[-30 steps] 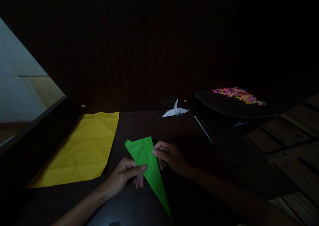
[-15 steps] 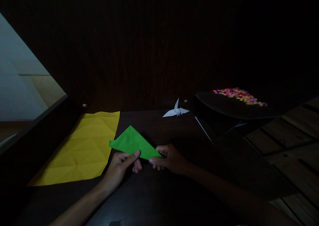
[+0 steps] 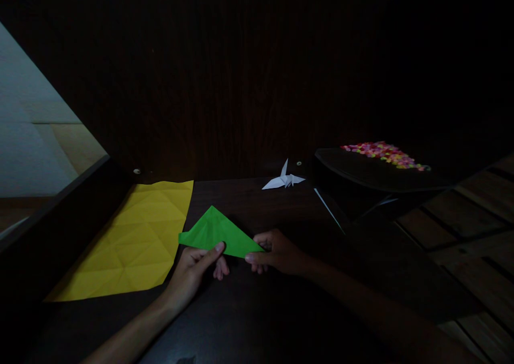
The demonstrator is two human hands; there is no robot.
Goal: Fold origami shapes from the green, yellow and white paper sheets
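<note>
Hands are pinching a green folded paper (image 3: 217, 234) by its near edge, left hand (image 3: 195, 267) and right hand (image 3: 277, 252) each gripping a corner, lifting it off the dark surface (image 3: 249, 321); creased yellow sheet (image 3: 136, 241) lying left; white paper crane (image 3: 283, 179) sitting far.

Flat sheet (image 3: 132, 241) lies left of folded paper (image 3: 217, 233), crane (image 3: 283, 179) behind.

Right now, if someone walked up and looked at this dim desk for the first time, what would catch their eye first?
The bright green folded paper stands out at centre, pinched along its near edge by the left hand and right hand. To its left a creased yellow sheet lies flat on the dark table. Farther back sits a small white paper crane, with a patch of multicoloured beads at right.
</note>
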